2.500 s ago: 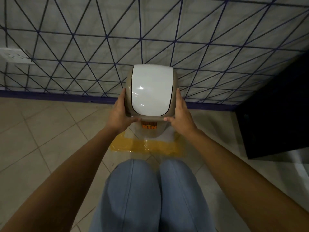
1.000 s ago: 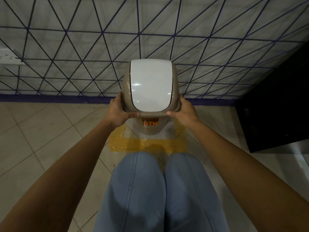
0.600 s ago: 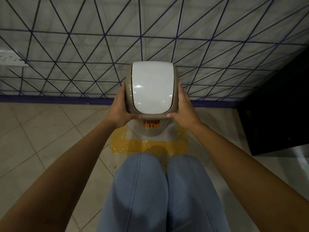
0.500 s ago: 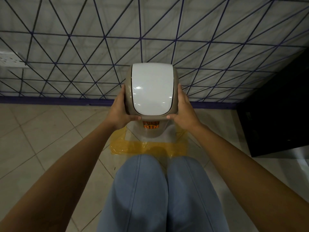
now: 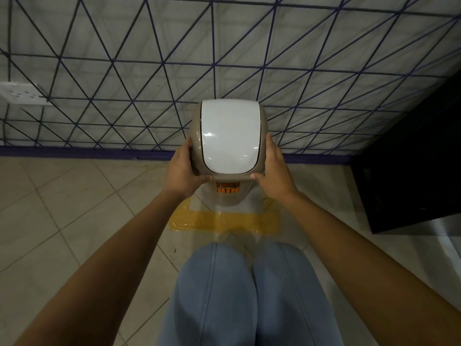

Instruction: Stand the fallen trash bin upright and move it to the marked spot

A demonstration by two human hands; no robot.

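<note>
A beige trash bin (image 5: pixel 228 193) with a white swing lid (image 5: pixel 229 138) stands upright near the wall, an orange label on its front. Its base sits inside a square of yellow tape (image 5: pixel 224 222) on the floor tiles; only the tape's front strip and corners show. My left hand (image 5: pixel 183 171) grips the left side of the lid rim and my right hand (image 5: pixel 273 173) grips the right side, thumbs on the front edge.
A wall (image 5: pixel 124 71) with a dark triangular line pattern and a purple skirting rises just behind the bin. A white socket plate (image 5: pixel 21 94) is on the wall at left. A black cabinet (image 5: pixel 414 171) stands to the right. My knees in jeans (image 5: pixel 249 290) are close in front.
The bin has stayed upright in both hands and dipped slightly lower over the yellow tape. My grip on the lid sides is the same.
</note>
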